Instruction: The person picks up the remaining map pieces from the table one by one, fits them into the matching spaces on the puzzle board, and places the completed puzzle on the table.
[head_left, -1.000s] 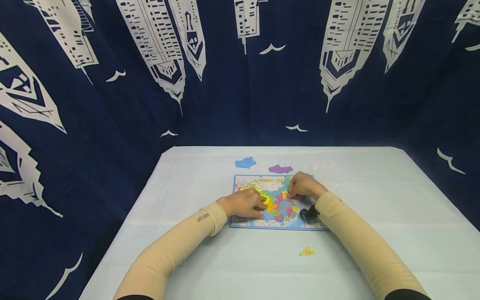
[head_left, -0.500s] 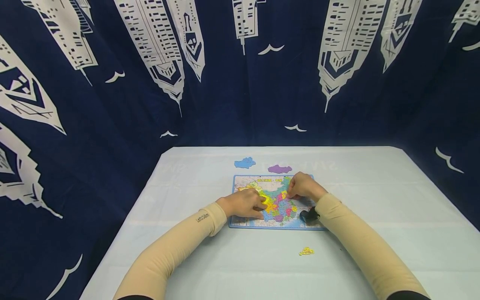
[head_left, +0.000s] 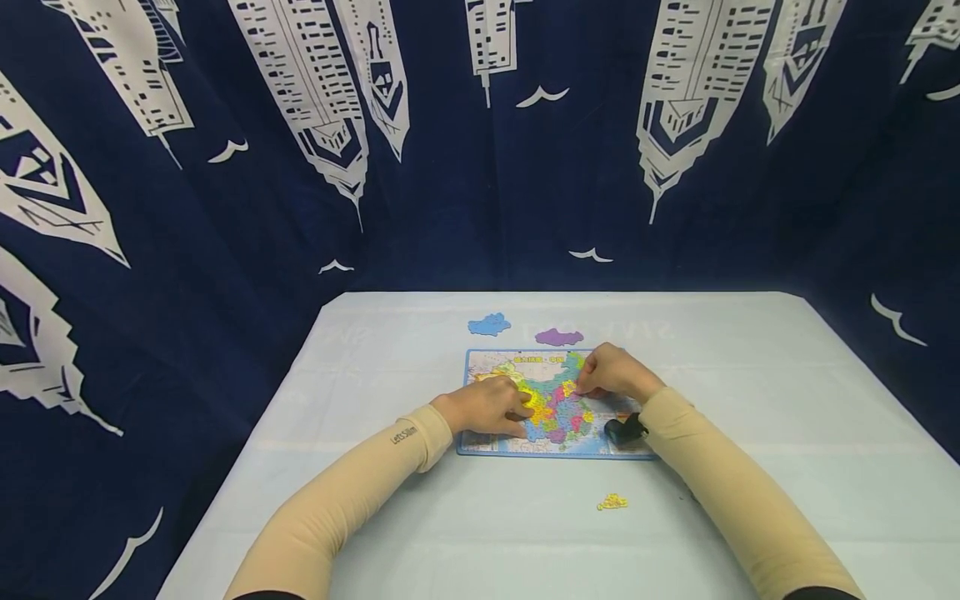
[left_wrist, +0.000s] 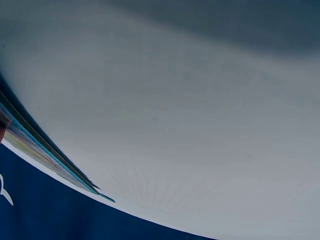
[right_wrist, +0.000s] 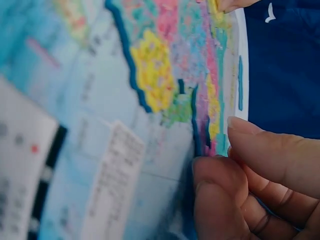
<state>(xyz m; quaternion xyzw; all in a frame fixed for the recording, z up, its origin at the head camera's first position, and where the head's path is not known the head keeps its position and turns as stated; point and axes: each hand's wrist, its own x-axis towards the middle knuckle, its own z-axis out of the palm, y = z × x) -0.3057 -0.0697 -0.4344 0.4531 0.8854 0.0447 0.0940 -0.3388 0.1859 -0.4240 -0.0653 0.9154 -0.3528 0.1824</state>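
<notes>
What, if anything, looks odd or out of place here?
The buildings printed on the backdrop point downward, as if upside down. A yellow piece lies loose off the puzzle board, as do a blue piece and a purple piece.

L sleeve [head_left: 352, 500] beige, close-fitting, w/ wider cuff [head_left: 431, 437] nr wrist & sm. dark lettering [head_left: 403, 435], approx. "Let'sSlim". R sleeve [head_left: 738, 483] same beige, sim. cut. Blk fabric [head_left: 821, 593] at upper end of each. Sm. blk device [head_left: 624, 431], rounded, at R wrist. L hand [head_left: 489, 407] & R hand [head_left: 617, 372] bare.
</notes>
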